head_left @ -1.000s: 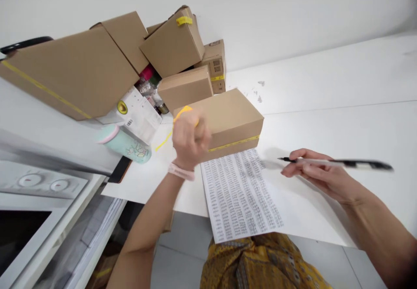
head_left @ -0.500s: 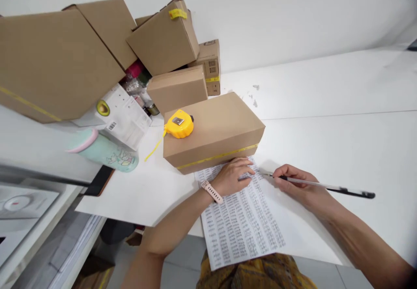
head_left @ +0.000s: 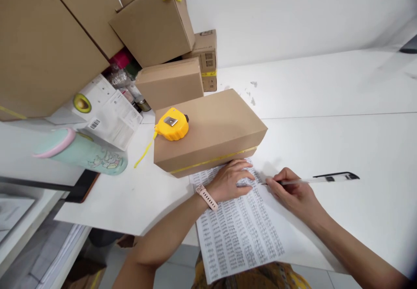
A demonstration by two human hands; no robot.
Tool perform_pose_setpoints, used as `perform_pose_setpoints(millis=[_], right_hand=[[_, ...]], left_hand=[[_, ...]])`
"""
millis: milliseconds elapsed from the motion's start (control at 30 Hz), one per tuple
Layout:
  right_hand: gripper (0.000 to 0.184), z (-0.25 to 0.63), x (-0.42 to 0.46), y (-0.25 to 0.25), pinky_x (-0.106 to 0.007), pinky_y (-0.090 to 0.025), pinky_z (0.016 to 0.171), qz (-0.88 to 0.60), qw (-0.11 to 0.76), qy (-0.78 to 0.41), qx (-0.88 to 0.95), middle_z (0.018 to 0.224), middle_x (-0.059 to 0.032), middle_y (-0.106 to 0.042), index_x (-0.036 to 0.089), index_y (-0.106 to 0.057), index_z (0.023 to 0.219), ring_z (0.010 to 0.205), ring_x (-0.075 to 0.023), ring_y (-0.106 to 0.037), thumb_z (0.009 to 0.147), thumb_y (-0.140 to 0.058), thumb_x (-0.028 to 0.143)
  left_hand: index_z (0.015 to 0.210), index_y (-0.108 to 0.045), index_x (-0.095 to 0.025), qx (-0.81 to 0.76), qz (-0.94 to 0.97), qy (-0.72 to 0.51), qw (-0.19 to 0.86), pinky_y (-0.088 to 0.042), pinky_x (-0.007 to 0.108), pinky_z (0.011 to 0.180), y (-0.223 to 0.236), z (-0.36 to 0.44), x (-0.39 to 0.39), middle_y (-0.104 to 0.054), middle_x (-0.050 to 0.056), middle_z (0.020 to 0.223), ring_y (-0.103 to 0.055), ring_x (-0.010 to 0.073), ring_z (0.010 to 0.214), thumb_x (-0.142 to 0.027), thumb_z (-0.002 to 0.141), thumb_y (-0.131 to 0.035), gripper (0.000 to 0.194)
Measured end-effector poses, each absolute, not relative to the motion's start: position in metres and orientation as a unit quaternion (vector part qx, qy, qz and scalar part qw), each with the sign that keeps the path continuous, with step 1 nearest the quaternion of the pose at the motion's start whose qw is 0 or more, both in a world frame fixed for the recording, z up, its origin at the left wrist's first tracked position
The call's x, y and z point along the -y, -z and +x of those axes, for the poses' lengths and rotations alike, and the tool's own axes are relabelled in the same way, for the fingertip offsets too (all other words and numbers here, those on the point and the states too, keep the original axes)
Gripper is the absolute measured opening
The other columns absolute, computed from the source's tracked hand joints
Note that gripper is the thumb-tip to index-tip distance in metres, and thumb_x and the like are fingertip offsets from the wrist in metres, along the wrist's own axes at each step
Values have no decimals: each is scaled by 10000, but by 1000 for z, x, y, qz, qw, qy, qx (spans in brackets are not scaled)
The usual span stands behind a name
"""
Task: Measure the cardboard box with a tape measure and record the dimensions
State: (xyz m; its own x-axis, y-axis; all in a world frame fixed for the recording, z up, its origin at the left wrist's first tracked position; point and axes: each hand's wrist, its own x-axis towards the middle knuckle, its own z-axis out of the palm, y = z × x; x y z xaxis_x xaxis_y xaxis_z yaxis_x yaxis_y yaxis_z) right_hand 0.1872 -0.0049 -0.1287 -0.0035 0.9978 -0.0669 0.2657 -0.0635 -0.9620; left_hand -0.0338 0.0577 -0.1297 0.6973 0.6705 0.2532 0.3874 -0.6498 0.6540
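Observation:
My left hand (head_left: 231, 179) lies on the upper part of a sheet of paper (head_left: 243, 237) filled with columns of handwriting. Its fingers are spread and it holds nothing. In my right hand (head_left: 295, 193) is a pen (head_left: 306, 180) with a clear barrel and black clip, its tip at the paper beside the columns. Just beyond the left hand stands a closed cardboard box (head_left: 215, 124) with yellow tape along its side, resting over the paper's top edge. On the box sits a yellow tape measure (head_left: 172, 125), its yellow strap hanging over the left side.
More cardboard boxes (head_left: 153, 28) are stacked at the back left by the wall. A mint tumbler (head_left: 87, 154) with a pink rim lies tilted near a white package (head_left: 110, 115) showing an avocado. Small scuff marks dot the white table (head_left: 325, 141) behind the box.
My left hand has let go of the tape measure on the box and come down onto the paper. My right hand has brought the pen left to the sheet. The view has shifted right.

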Motion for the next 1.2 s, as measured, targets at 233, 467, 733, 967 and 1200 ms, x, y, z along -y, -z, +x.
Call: perform_pose_setpoints(millis=[233,467,733,967,1200], right_hand=[[265,187,6,130,-250,-350,477,-564,390,-416,597,678,25,-523,233,-544,834,546,-114,-434,913,-636,469],[318,182,6,136,-258,-309,458,-591,368,-370,615,569,47,-464,240,-476,718,497,-113,-378,900,-621,456],[311,183,5,136,-255,-296,443,-589,360,-361,627,546,54,-457,247,-455,718,474,-112,-368,904,-600,450],[318,183,4,140,-258,-303,461,-585,350,-352,641,565,46,-480,243,-462,719,493,-115,-395,914,-596,457],[315,184,4,141,-262,-293,462,-584,351,-347,644,547,54,-455,245,-452,720,485,-113,-381,920,-588,446]], left_hand=[[945,-744,-190,-299,873,-251,291,-448,427,1111,130,-33,-59,-648,127,1325,-532,273,1311,-219,784,-767,165],[934,-725,-204,-304,873,-251,287,-437,428,1122,132,-31,-58,-657,100,1324,-525,266,1321,-227,761,-792,188],[930,-715,-214,-308,869,-251,295,-442,443,1118,131,-31,-57,-654,96,1328,-522,261,1330,-230,775,-778,168],[927,-719,-194,-309,868,-254,293,-438,430,1122,132,-30,-57,-655,117,1328,-524,263,1329,-215,764,-782,177],[925,-708,-214,-315,867,-247,296,-433,440,1124,131,-30,-57,-652,96,1334,-519,257,1334,-219,770,-774,169]])
